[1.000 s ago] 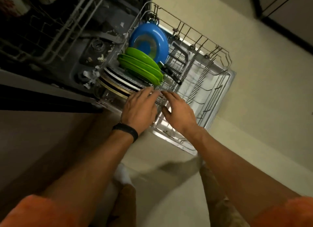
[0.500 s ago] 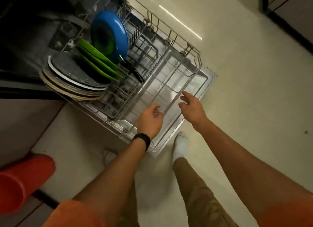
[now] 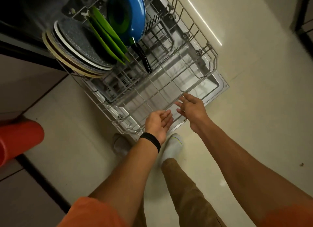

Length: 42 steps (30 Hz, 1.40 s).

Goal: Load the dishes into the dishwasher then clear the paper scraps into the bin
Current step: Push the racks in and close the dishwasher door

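Wire rack (image 3: 208, 45) holding grey plates (image 3: 81, 45), green plates (image 3: 108, 38), blue pan (image 3: 126, 16)

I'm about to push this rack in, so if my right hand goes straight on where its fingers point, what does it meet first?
Probably the front wire rim of the dishwasher rack, right by the fingertips of the right hand. Depth is unclear, so it could pass just above.

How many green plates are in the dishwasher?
3. The green plates stand on edge side by side in the rack, between the blue pan and the grey plates. They overlap, so another could be hidden.
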Each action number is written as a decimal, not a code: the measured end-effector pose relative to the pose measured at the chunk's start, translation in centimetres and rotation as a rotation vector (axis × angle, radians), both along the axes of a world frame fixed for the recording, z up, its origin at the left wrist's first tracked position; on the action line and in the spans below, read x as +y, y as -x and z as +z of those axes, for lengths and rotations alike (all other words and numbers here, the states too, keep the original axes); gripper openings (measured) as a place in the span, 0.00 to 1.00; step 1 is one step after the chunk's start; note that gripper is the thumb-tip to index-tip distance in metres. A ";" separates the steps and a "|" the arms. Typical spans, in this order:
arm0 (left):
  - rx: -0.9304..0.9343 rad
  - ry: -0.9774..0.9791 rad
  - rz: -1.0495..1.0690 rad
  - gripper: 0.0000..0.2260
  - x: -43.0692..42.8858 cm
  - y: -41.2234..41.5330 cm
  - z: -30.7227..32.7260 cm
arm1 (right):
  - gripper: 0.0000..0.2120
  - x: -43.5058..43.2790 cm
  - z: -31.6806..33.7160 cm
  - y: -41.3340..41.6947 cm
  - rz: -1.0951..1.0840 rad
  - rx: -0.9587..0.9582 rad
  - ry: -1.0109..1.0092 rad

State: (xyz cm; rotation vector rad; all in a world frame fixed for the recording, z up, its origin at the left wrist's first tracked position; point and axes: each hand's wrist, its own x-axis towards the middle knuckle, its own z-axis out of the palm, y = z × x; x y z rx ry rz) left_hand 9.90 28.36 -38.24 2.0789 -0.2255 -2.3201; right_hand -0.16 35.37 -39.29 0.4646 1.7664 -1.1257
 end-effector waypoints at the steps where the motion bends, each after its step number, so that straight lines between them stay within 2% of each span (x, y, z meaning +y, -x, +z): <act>1: 0.006 0.011 0.033 0.09 -0.2 0.2 0.1 | 0.26 -0.4 0.1 0.1 0.012 0.000 0.011; 8: 0.026 0.134 0.126 0.09 -5.6 1.7 0.5 | 0.33 -6.8 1.0 1.4 0.132 -0.021 0.152; 19: 0.111 0.259 0.172 0.10 -16.7 2.7 -0.9 | 0.33 -17.9 0.3 2.6 0.158 0.053 0.233; 25: 0.128 0.386 0.044 0.16 -23.6 3.2 -1.9 | 0.33 -25.0 0.2 3.8 0.224 0.088 0.281; 37: 0.147 0.547 -0.106 0.15 -36.8 5.2 -4.0 | 0.39 -37.0 0.1 5.7 0.371 0.140 0.346; 42: 0.145 0.595 -0.173 0.15 -40.7 5.6 -4.6 | 0.33 -40.7 0.2 6.4 0.434 0.185 0.334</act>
